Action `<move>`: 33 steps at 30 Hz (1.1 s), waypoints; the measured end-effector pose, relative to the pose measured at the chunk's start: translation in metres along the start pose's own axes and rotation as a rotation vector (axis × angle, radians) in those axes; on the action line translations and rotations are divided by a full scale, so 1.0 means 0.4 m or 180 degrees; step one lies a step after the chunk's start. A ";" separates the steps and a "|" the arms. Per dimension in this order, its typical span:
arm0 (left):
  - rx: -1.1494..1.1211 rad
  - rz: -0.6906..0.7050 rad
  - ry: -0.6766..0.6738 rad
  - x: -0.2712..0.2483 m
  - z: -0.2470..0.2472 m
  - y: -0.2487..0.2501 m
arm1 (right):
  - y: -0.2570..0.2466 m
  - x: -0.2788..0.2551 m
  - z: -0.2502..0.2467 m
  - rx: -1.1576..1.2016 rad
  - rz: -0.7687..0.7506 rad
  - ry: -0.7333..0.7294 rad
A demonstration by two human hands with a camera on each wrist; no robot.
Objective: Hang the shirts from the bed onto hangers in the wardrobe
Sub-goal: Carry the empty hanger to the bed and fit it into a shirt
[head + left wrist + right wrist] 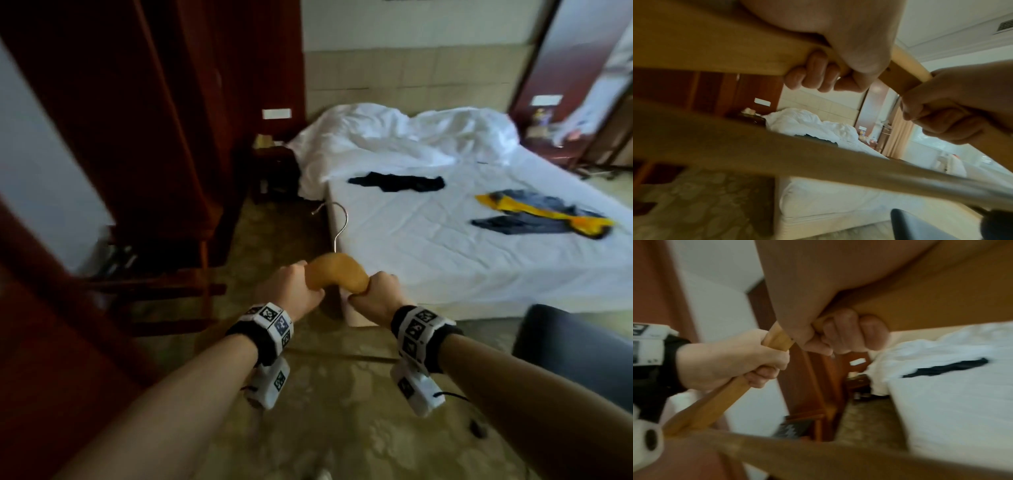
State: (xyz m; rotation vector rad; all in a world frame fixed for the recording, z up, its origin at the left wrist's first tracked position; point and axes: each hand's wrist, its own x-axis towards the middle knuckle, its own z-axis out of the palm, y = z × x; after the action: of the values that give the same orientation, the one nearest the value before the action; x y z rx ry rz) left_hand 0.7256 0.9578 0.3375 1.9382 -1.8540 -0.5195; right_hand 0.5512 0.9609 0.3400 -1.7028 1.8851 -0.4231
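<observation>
- Both hands reach forward in the head view, forearms stretched out side by side: the left hand [295,287] and the right hand [376,290] are each curled in a fist around 1 shoulder of a wooden hanger [337,272], knuckles up. Its metal hook [334,219] points away from the person toward the near corner of the bed [445,260]. On the white sheet lie a dark shirt [399,181] and, well apart to its right, a yellow and grey shirt [544,214]. The red-brown wardrobe [147,113] stands at the left.
- Left wrist view: the left hand [830,71] wraps the hanger [701,48] from above, fingers [813,78] tucked under the wood; the right hand [949,107] grips the other arm of it further on.
- Right wrist view: the right hand [838,331] clamps the hanger [777,337] with fingertips curled beneath; the left hand [731,360] holds the sloping arm just beside it. The dark shirt [945,368] shows on the bed [962,402].
</observation>
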 end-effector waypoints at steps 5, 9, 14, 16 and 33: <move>-0.0162 0.0400 -0.0520 0.218 0.180 0.119 | 0.153 0.167 -0.082 -0.0238 0.0646 0.0104; 0.0004 0.0660 -0.0862 0.339 0.307 0.198 | 0.266 0.250 -0.115 -0.0162 0.1053 0.0118; 0.0083 0.0920 -0.1338 0.458 0.475 0.319 | 0.432 0.341 -0.152 0.0143 0.1514 0.0205; 0.0126 0.0980 -0.1488 0.497 0.529 0.361 | 0.487 0.372 -0.171 0.0199 0.1606 0.0188; 0.0406 0.1288 -0.1791 1.001 0.934 0.954 | 0.978 0.888 -0.585 0.0668 0.2047 0.0448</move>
State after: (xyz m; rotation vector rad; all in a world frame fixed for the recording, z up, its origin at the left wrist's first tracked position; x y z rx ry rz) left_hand 0.2236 0.5315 0.2275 1.5121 -2.6020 -0.8926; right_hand 0.0844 0.6378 0.2317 -0.8795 2.2618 -0.4617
